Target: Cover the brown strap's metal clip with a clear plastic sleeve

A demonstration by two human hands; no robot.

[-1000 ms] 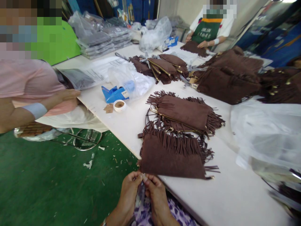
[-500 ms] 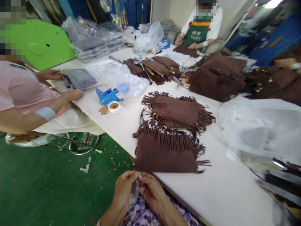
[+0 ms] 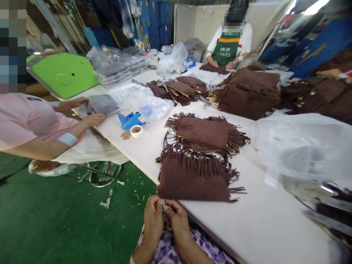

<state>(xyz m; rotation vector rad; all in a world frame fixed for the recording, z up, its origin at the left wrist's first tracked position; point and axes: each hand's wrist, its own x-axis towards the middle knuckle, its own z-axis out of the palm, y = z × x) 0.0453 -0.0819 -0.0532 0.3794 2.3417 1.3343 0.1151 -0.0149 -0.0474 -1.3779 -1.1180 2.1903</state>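
Left hand (image 3: 153, 218) and right hand (image 3: 177, 218) meet at the fingertips just beside the near-left corner of the nearest brown fringed bag (image 3: 189, 185), both pinching a small pale piece (image 3: 164, 204) between thumb and finger; too small to tell what it is or whether it's joined to the bag. Bag lies flat near the counter (image 3: 275, 227) edge, in front of the stacked brown bags (image 3: 202, 129). Step in hand looks like fine two-handed work on that piece; next move likely calls for steady pinches, small finger motions, bag left undisturbed
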